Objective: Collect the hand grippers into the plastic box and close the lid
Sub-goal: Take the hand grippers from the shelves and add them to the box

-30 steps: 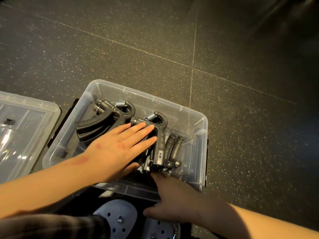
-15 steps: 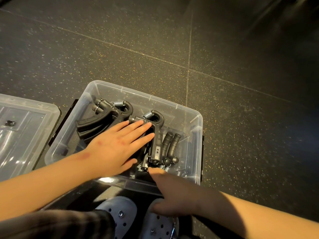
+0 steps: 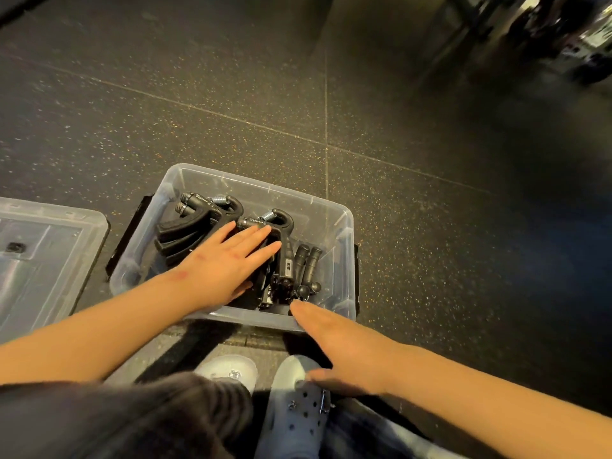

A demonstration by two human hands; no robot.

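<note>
Head view. Hand grippers [image 3: 202,220], black, several: piled inside plastic box [image 3: 298,202] on floor. Left hand [image 3: 225,266]: fingers straight, pressing flat on the pile. Right hand [image 3: 341,346]: fingers extended, holding nothing, at near rim. Lid [image 3: 43,260]: off, lying left of box. Recommended: seat every handle below the rim before fitting lid.

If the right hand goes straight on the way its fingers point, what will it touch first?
Likely the hand grippers inside the plastic box, just beyond the right hand, though depth is unclear.
</note>
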